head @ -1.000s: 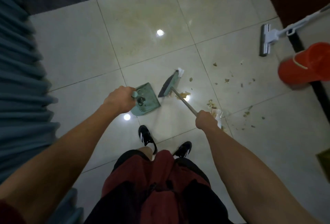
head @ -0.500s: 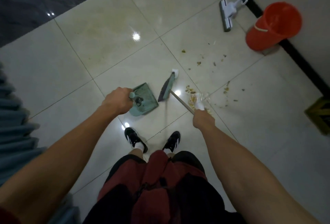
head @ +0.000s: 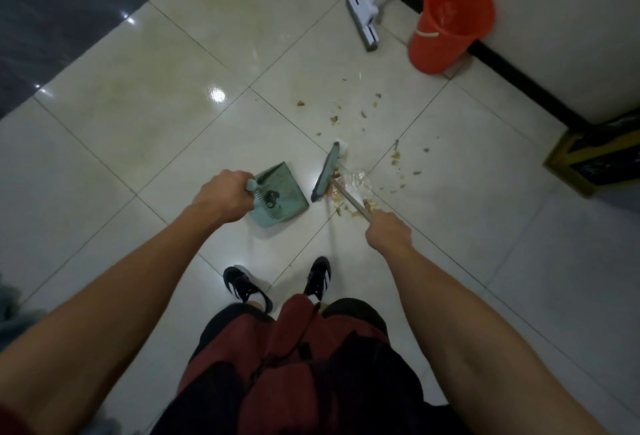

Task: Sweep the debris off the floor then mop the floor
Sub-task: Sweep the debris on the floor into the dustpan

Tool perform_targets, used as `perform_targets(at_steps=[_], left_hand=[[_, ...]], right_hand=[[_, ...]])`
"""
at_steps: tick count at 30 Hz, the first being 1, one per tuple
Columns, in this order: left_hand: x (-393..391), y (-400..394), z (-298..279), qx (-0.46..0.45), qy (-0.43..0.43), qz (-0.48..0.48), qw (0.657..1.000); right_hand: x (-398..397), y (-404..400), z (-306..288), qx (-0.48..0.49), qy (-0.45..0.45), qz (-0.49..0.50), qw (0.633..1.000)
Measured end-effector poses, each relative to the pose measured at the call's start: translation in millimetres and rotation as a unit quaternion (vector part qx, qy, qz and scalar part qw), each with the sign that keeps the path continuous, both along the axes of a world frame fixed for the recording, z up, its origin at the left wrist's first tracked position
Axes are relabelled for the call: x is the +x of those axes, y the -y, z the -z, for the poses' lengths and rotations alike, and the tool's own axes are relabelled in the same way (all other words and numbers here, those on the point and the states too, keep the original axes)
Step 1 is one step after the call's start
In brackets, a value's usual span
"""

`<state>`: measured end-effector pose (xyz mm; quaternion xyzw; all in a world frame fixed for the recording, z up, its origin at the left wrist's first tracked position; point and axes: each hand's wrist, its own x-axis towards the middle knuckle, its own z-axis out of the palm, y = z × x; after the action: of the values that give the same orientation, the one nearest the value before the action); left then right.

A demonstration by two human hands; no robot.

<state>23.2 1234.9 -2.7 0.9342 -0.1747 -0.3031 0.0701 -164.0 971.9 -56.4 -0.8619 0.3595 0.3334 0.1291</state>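
Observation:
My left hand (head: 221, 197) grips the handle of a green dustpan (head: 281, 192) resting on the pale tiled floor, with a dark clump inside it. My right hand (head: 388, 232) holds the thin handle of a green broom (head: 326, 173), whose head stands a short gap to the right of the pan's mouth. Crumbs, scraps and a clear wrapper make up the debris (head: 360, 188) lying just right of the broom head and scattered further right and back. A white flat mop (head: 363, 19) leans at the back right.
An orange bucket (head: 450, 24) stands by the white wall with a black baseboard at back right. A dark box with yellow edges (head: 599, 157) sits at the right. Yellowish stains mark the tiles (head: 173, 88) at the back. My two black shoes stand just below the pan.
The view has swung so the mop and bucket sit more centred. The broom head has shifted right, away from the dustpan, into the debris pile. Both hands keep their grips.

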Motion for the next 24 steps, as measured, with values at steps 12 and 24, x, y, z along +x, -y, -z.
perform_targets(at_steps=[12,24], left_hand=[[82,-27,-26,-0.024,0.017,-0.042,0.999],[260,-113,-14,-0.036,-0.009,-0.059,0.998]], right_hand=[[101,-24,-18,0.018,0.058,-0.002,0.998],[299,-99,-14,0.056,0.054,0.046,0.996]])
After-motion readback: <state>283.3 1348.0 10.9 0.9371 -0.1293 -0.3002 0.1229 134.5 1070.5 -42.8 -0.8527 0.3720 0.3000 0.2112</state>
